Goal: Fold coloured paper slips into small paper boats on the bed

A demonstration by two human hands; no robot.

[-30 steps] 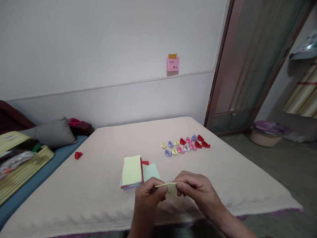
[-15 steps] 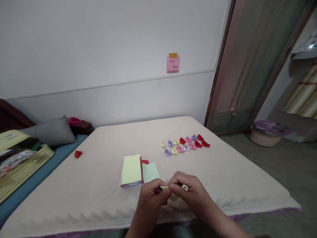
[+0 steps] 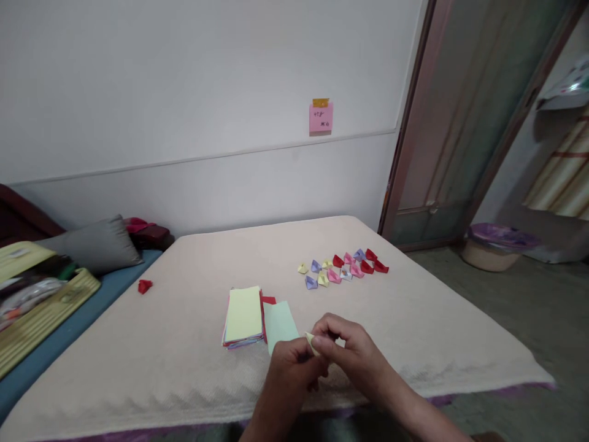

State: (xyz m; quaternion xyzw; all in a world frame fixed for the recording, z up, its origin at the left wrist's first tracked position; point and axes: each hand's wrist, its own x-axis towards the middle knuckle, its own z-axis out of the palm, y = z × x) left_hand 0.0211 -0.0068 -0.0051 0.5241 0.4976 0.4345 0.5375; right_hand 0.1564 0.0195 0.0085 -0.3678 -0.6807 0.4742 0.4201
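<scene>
Both hands meet over the near edge of a cream-covered table [image 3: 193,344]. My left hand [image 3: 289,368] and my right hand [image 3: 352,353] pinch a small folded piece of pale yellow paper [image 3: 311,341] between their fingertips; most of it is hidden by the fingers. Just beyond the hands lies a stack of coloured paper sheets [image 3: 243,316] with a yellow sheet on top, and a light green sheet [image 3: 280,322] beside it. Farther back sits a cluster of several small folded paper pieces [image 3: 343,270] in red, pink, purple and yellow.
A single red folded piece [image 3: 145,286] lies at the table's left edge. Left of the table are a grey pillow [image 3: 96,245] and a yellow box [image 3: 41,307] on a blue surface. A pink note [image 3: 321,118] hangs on the wall. A basin [image 3: 494,245] stands by the doorway.
The yellow paper was stretched flat between the hands a second ago; now it is folded much smaller and the fingertips have closed together over it.
</scene>
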